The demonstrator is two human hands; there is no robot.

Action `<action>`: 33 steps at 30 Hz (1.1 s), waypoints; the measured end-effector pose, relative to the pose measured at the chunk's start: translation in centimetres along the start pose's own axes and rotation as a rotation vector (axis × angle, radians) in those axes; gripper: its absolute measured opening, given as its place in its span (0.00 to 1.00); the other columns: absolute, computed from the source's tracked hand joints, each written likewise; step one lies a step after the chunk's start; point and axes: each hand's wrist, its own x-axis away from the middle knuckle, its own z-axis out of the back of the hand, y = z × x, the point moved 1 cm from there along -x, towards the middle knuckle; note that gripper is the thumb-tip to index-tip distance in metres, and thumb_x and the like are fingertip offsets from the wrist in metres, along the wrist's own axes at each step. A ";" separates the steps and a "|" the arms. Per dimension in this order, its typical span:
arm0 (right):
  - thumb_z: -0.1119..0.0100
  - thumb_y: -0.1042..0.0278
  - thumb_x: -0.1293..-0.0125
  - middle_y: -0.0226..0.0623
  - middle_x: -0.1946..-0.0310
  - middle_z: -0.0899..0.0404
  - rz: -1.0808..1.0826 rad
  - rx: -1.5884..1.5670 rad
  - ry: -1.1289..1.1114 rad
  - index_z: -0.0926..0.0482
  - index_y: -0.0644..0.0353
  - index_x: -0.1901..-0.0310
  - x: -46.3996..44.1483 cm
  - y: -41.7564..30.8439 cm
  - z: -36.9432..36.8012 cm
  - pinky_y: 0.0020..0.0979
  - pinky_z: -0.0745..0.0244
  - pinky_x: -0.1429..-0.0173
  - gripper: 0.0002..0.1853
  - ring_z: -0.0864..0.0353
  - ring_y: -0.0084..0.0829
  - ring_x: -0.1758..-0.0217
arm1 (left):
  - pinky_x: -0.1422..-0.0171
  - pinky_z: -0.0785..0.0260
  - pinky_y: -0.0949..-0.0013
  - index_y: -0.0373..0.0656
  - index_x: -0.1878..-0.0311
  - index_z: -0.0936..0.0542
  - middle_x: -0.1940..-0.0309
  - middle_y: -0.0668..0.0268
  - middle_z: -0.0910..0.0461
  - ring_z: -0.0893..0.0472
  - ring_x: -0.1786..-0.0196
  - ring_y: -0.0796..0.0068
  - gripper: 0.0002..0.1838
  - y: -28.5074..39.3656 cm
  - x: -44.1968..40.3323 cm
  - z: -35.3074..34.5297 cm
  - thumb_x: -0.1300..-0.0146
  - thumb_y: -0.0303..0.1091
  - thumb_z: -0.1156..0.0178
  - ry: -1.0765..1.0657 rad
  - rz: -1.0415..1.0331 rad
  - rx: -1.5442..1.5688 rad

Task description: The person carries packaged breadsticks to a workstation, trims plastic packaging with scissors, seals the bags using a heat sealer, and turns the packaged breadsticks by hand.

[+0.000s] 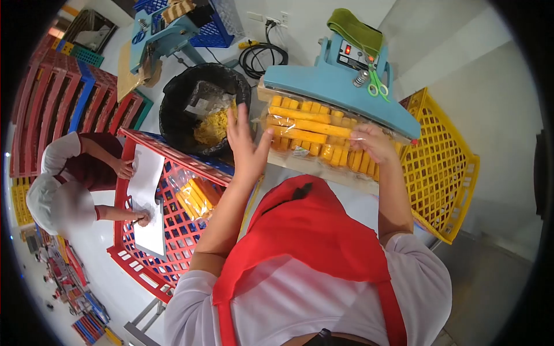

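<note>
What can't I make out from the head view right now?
- Pack of yellow sticks, head view: part of its right end, behind the right hand.
- The pack's label, head view: print too small.
- Blue machine, head view: panel markings too small, partly behind the green cloth.
- Sheet, head view: writing too small.

Bright indoor light; glare on clear wrap [297, 122]; fisheye bend, black corners; blur patch over co-worker [95, 164].

The label [300, 151] on the held pack [314, 127] is too small to read.
</note>
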 end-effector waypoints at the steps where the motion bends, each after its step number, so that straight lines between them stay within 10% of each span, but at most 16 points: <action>1: 0.42 0.65 0.45 0.26 0.82 0.30 0.008 -0.023 -0.014 0.26 0.60 0.76 0.0 0.3 0.0 0.19 0.41 0.75 0.09 0.35 0.16 0.80 | 0.34 0.64 0.48 0.48 0.38 0.38 0.37 0.43 0.55 0.55 0.35 0.40 0.31 0.7 -0.4 0.4 0.44 0.46 0.45 -0.111 -0.126 -0.086; 12: 0.43 0.71 0.50 0.30 0.80 0.28 0.082 -0.081 0.400 0.25 0.65 0.70 11.6 -1.6 10.1 0.22 0.37 0.71 0.07 0.32 0.22 0.78 | 0.36 0.72 0.40 0.58 0.41 0.34 0.34 0.47 0.59 0.65 0.33 0.38 0.25 1.7 -0.8 -0.7 0.41 0.52 0.52 -0.416 -0.082 -0.248; 15: 0.42 0.67 0.49 0.31 0.78 0.27 0.215 0.012 0.336 0.25 0.65 0.67 13.5 -3.5 11.2 0.21 0.36 0.69 0.11 0.30 0.21 0.75 | 0.35 0.63 0.45 0.49 0.42 0.33 0.37 0.46 0.50 0.55 0.34 0.43 0.25 2.6 -2.1 -0.2 0.39 0.50 0.53 -0.320 -0.171 -0.244; 18: 0.39 0.66 0.53 0.33 0.74 0.27 0.407 0.190 0.136 0.25 0.66 0.66 11.8 -7.3 6.6 0.23 0.35 0.64 0.15 0.29 0.24 0.70 | 0.38 0.47 0.58 0.38 0.45 0.32 0.44 0.54 0.36 0.38 0.40 0.56 0.26 4.1 -4.3 0.0 0.37 0.49 0.57 -0.381 0.029 0.394; 21: 0.36 0.74 0.54 0.31 0.72 0.26 0.631 0.420 -0.272 0.25 0.65 0.64 6.8 -10.1 1.9 0.24 0.33 0.62 0.13 0.29 0.22 0.67 | 0.48 0.37 0.67 0.33 0.50 0.30 0.54 0.57 0.26 0.27 0.51 0.66 0.26 5.5 -4.6 -0.6 0.37 0.48 0.57 -1.238 0.590 1.310; 24: 0.36 0.73 0.53 0.30 0.71 0.27 0.631 0.544 -0.439 0.25 0.65 0.63 4.0 -12.5 -1.6 0.23 0.34 0.62 0.14 0.30 0.22 0.68 | 0.61 0.29 0.69 0.27 0.52 0.30 0.60 0.50 0.25 0.22 0.61 0.66 0.26 6.7 -3.2 -0.3 0.38 0.46 0.54 -1.547 0.815 1.517; 30: 0.36 0.69 0.52 0.30 0.69 0.27 0.516 0.539 -0.567 0.25 0.64 0.61 0.6 -13.6 -4.1 0.23 0.33 0.62 0.16 0.30 0.21 0.67 | 0.71 0.31 0.70 0.28 0.51 0.32 0.70 0.52 0.24 0.23 0.75 0.67 0.26 5.1 -1.9 1.1 0.43 0.42 0.47 -1.254 0.830 1.677; 33: 0.39 0.69 0.49 0.33 0.67 0.25 0.410 0.564 -0.110 0.27 0.63 0.57 -2.4 -12.3 -0.9 0.25 0.32 0.60 0.17 0.28 0.24 0.64 | 0.69 0.32 0.70 0.32 0.51 0.31 0.71 0.58 0.27 0.27 0.73 0.69 0.23 4.4 -1.9 1.7 0.45 0.39 0.44 -1.086 0.841 1.714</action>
